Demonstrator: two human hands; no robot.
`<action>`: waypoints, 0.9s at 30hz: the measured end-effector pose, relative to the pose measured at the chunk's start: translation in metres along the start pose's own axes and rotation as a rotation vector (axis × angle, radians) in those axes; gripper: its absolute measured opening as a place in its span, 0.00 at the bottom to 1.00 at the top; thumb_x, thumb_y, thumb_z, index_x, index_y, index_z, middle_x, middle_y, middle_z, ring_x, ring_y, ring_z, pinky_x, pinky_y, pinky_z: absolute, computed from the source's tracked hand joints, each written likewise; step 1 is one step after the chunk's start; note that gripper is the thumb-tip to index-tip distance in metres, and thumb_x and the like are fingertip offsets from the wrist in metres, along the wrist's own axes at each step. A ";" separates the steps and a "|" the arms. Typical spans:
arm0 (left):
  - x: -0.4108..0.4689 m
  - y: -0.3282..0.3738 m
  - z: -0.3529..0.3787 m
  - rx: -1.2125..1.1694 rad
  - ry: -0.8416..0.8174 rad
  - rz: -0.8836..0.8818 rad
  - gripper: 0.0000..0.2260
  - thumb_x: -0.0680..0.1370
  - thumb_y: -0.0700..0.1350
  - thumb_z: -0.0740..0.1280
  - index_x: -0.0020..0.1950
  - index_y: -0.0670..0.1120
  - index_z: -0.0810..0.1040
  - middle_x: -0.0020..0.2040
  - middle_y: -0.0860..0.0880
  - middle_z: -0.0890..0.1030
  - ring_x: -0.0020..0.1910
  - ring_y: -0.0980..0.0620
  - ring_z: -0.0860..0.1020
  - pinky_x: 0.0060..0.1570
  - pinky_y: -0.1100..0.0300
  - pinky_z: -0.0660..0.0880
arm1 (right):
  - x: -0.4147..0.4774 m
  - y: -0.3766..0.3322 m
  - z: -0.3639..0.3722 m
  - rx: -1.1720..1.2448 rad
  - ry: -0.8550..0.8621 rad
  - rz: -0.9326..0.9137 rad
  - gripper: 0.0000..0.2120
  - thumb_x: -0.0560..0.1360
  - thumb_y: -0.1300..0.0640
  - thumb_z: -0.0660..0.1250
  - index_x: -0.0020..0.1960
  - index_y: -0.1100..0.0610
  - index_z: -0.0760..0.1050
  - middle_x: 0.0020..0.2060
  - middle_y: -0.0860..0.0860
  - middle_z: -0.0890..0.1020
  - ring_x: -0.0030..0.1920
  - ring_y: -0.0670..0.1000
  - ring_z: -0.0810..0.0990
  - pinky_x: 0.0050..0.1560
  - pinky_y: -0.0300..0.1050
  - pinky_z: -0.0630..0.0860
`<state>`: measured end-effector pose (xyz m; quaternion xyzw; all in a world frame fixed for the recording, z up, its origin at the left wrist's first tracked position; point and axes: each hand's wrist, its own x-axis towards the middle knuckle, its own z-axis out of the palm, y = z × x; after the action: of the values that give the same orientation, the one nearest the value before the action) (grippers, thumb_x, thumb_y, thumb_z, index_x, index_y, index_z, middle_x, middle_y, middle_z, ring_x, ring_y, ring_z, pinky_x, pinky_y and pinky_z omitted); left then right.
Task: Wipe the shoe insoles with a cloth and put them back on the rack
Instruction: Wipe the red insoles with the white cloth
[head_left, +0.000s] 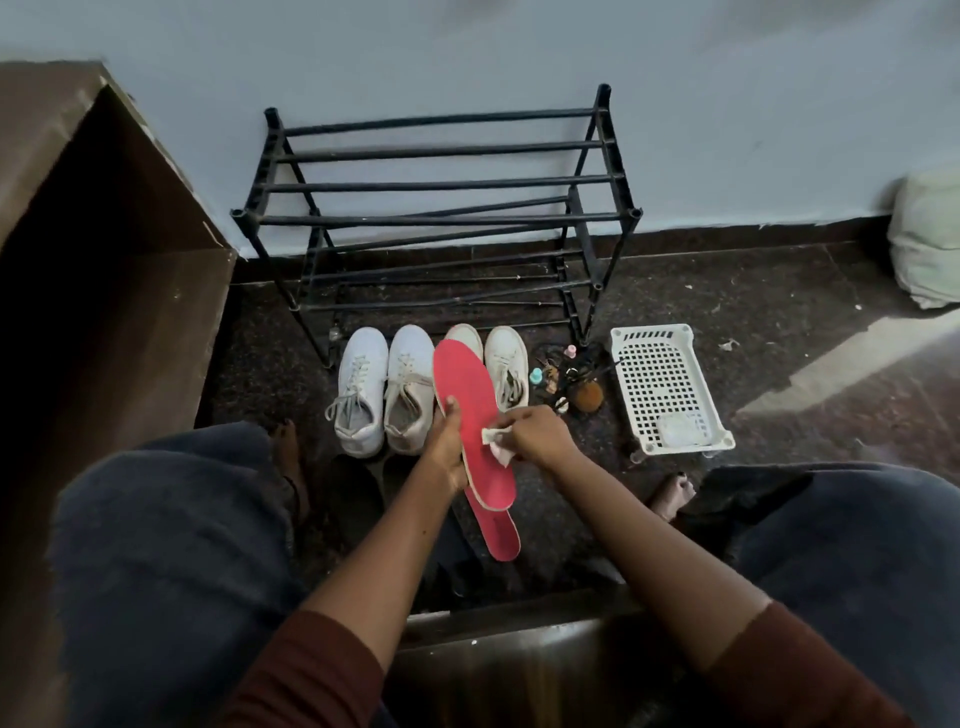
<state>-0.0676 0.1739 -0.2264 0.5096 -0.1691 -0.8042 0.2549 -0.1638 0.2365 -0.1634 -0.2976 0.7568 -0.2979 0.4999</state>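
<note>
My left hand (448, 447) grips a red insole (465, 387) by its left edge and holds it above the floor, toe end pointing away. My right hand (535, 435) presses a small white cloth (497, 446) against the insole's red face near its middle. A second red insole (498, 532) lies on the dark floor just below the held one. Behind them stands the black metal shoe rack (441, 218) against the wall, its shelves bare. Several white sneakers (410, 389) stand in a row in front of the rack.
A white perforated plastic basket (667, 387) sits on the floor at right, with small bottles and a brown brush (587, 396) between it and the sneakers. A brown cabinet (104, 270) fills the left side. My knees in dark trousers frame the bottom. A pale bundle (927, 239) lies far right.
</note>
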 end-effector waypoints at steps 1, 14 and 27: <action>0.010 -0.012 -0.001 0.018 0.034 0.036 0.24 0.82 0.55 0.53 0.71 0.40 0.66 0.64 0.36 0.75 0.47 0.42 0.79 0.50 0.47 0.76 | 0.010 0.011 0.000 0.146 -0.043 0.125 0.09 0.72 0.69 0.63 0.40 0.59 0.79 0.32 0.50 0.79 0.33 0.46 0.76 0.32 0.35 0.71; 0.115 -0.107 -0.001 0.625 0.017 -0.268 0.17 0.77 0.35 0.63 0.64 0.46 0.73 0.39 0.50 0.78 0.35 0.53 0.76 0.35 0.63 0.73 | 0.121 0.186 -0.004 0.155 0.149 0.576 0.03 0.71 0.61 0.69 0.44 0.59 0.79 0.42 0.56 0.81 0.43 0.52 0.77 0.50 0.49 0.77; 0.179 -0.171 -0.014 0.744 0.044 -0.334 0.22 0.78 0.31 0.61 0.71 0.44 0.68 0.47 0.45 0.79 0.37 0.55 0.76 0.33 0.66 0.74 | 0.138 0.236 0.007 0.019 0.138 0.661 0.13 0.73 0.57 0.68 0.55 0.61 0.80 0.53 0.58 0.82 0.56 0.57 0.79 0.55 0.46 0.75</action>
<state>-0.1585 0.2088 -0.4543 0.6044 -0.3580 -0.7075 -0.0775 -0.2381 0.2842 -0.4222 -0.0105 0.8417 -0.1461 0.5196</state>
